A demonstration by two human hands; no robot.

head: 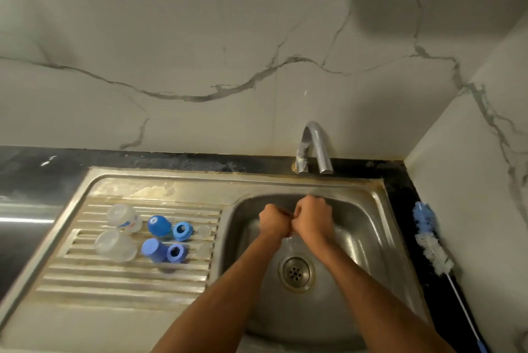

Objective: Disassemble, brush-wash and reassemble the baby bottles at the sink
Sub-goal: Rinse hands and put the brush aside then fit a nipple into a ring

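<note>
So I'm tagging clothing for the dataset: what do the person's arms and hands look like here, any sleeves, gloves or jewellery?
Both forearms are bare as far as the frame shows, with no sleeves in view. The left hand and right hand wear no gloves, and no watch, bracelet or ring is visible from this angle.

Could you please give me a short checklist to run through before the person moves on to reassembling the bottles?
1. Both bottle bodies on the drainboard: one, another, lying there: ok.
2. Both blue caps within reach: ok.
3. Both blue collar rings present: ok.
4. Both clear nipples beside the rings: ok.
5. Brush set aside on the counter right of the sink: ok.
6. Hands free: left hand and right hand are curled together over the basin; whether they hold anything: cannot tell.
</note>
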